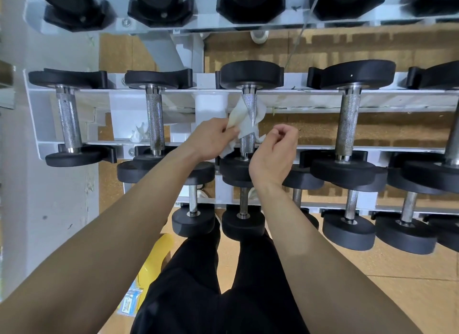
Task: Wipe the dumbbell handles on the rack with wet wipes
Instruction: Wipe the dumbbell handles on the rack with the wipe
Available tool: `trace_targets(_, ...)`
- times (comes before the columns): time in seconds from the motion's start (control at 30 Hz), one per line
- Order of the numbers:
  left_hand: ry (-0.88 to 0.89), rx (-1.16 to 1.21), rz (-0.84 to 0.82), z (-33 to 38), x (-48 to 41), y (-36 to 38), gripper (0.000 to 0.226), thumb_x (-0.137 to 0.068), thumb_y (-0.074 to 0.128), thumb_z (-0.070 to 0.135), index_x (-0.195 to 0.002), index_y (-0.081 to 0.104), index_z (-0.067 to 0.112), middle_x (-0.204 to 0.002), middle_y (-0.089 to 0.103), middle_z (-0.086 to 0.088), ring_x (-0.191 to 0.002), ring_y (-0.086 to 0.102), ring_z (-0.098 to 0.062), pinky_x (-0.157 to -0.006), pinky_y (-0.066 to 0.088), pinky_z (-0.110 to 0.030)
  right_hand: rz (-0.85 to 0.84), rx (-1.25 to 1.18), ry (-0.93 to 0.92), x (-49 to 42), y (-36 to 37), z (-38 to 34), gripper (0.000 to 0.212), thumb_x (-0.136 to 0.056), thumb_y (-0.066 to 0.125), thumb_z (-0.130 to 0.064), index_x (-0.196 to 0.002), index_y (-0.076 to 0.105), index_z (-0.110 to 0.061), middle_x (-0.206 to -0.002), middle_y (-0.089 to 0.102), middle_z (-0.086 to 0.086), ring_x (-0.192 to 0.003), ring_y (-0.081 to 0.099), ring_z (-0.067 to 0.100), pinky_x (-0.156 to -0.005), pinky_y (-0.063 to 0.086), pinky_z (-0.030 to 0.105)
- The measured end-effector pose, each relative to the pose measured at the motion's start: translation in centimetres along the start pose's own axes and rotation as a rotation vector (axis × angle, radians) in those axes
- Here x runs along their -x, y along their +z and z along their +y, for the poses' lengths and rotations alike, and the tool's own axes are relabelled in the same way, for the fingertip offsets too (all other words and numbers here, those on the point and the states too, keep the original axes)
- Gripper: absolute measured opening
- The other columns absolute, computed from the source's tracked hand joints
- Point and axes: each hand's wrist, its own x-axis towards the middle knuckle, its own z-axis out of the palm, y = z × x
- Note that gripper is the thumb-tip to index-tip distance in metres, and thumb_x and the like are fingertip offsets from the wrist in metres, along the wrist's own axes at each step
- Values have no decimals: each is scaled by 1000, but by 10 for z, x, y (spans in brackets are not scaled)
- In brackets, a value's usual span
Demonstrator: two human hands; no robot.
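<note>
A white wet wipe (244, 120) is draped around the knurled steel handle (248, 102) of the middle dumbbell on the rack's middle tier. My left hand (211, 140) pinches the wipe's left end beside the handle. My right hand (275, 152) is just right of the handle with its fingers curled; whether it holds the wipe's right end is unclear. The handle's lower part is partly hidden by the wipe and my hands.
The white rack (397, 100) holds several black dumbbells on three tiers, with handles to the left (154, 120) and right (347, 125). A crumpled wipe (139, 133) lies on the rack frame. A yellow packet (151, 264) lies on the floor by my legs.
</note>
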Motion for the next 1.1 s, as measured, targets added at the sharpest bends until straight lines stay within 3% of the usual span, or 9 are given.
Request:
trace_targets(0.1,14,97,36,-6,5,-1,9,-100,56,19,-103,64,22,-85,62,16,-78,57,-5,-62,39,-13,-61,53,8,-2,1,0,28,-100,46,-19,-127,54,-19,-119,58,-6,-106,56,14,-85,43,24)
trace_targets(0.23,-65,397,109,-2,9,6,31,-93,61,8,-119,60,23,-97,70,13,-82,64,0,-66,49,-14,-192,134,36,-4,0,-1,50,-93,53,-30,-142,50,-21,-108,64,-15,-108,60,16,-88,47,35)
trace_targets(0.37,-211,576,160,0,9,8,17,-98,51,18,-109,64,22,-88,65,9,-71,58,-7,-58,39,-24,-208,167,58,-9,-1,-2,20,-99,54,-27,-113,66,-24,-96,64,-11,-98,62,18,-75,42,29)
trace_targets(0.47,-221,535,213,-3,7,12,16,-100,49,20,-102,65,22,-92,66,5,-82,61,-13,-68,46,-27,-173,167,27,-7,1,0,15,-101,49,-24,-88,57,-22,-89,61,-3,-86,58,22,-62,37,31)
trace_targets(0.57,-234,474,253,-4,5,16,18,-98,51,21,-83,61,17,-76,56,0,-69,50,-18,-66,39,-33,-170,153,41,-4,1,3,22,-93,42,-23,-71,41,-23,-84,55,5,-78,49,27,-65,36,37)
trace_targets(0.7,-258,432,264,-5,6,15,22,-94,54,23,-74,53,15,-69,41,-6,-65,37,-17,-61,29,-32,-189,177,32,-4,-5,2,15,-96,42,-19,-82,43,-14,-96,48,8,-80,42,23,-72,31,33)
trace_targets(0.87,-182,755,189,0,7,12,30,-93,56,20,-67,61,5,-66,60,-6,-62,55,-17,-65,48,-28,-193,119,-91,-2,-14,7,32,-95,48,-9,-66,38,-16,-88,45,5,-68,39,7,-63,32,17)
trace_targets(1.0,-222,1096,-6,-2,0,12,25,-92,50,18,-74,61,5,-70,66,-6,-62,62,-19,-59,55,-24,-241,12,-102,-5,-11,10,23,-93,53,-11,-71,50,-19,-90,48,-2,-71,45,3,-67,36,18)
trace_targets(1.1,-227,1065,-44,-3,-5,14,12,-95,51,0,-89,59,7,-74,67,-7,-58,64,-16,-56,57,-21,-283,-53,-79,-8,-10,12,26,-92,57,-9,-71,51,-23,-95,47,-4,-73,48,-5,-68,37,12)
